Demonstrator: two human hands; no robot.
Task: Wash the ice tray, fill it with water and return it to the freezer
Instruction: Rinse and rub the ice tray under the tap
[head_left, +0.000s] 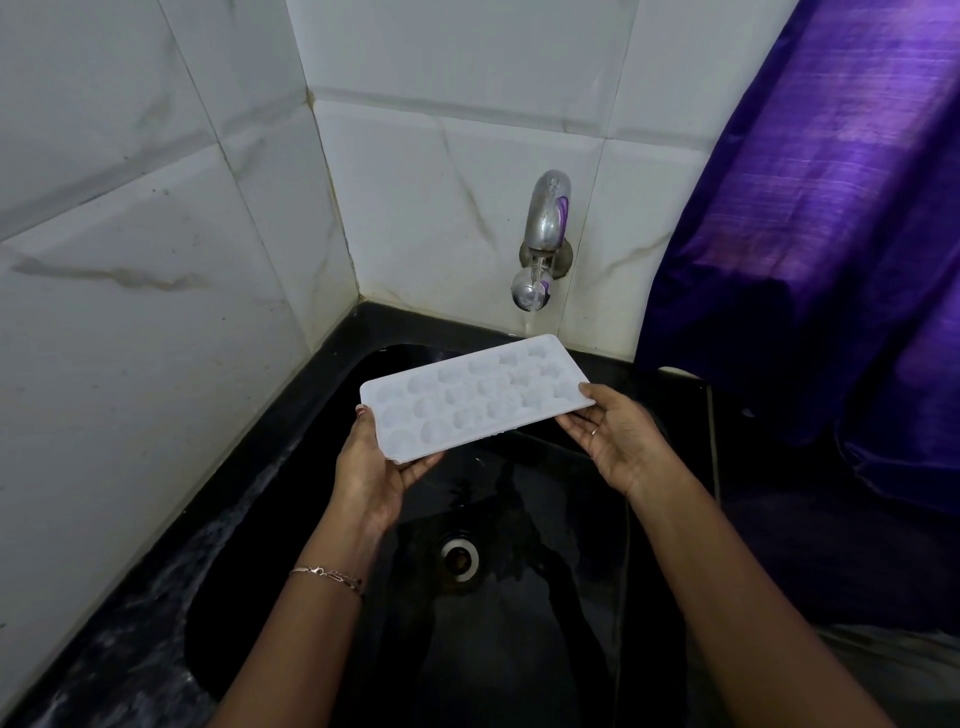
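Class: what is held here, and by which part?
The white plastic ice tray: left hand grips its left end, right hand its right end.

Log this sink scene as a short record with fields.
object: white ice tray, cavities up, held over the black sink
left: left hand grips the tray's near-left end, thumb on top
right: right hand grips its right end, thumb on top
water: metal tap running, thin stream falling toward the tray's far corner
below: drain
beside: purple curtain, right
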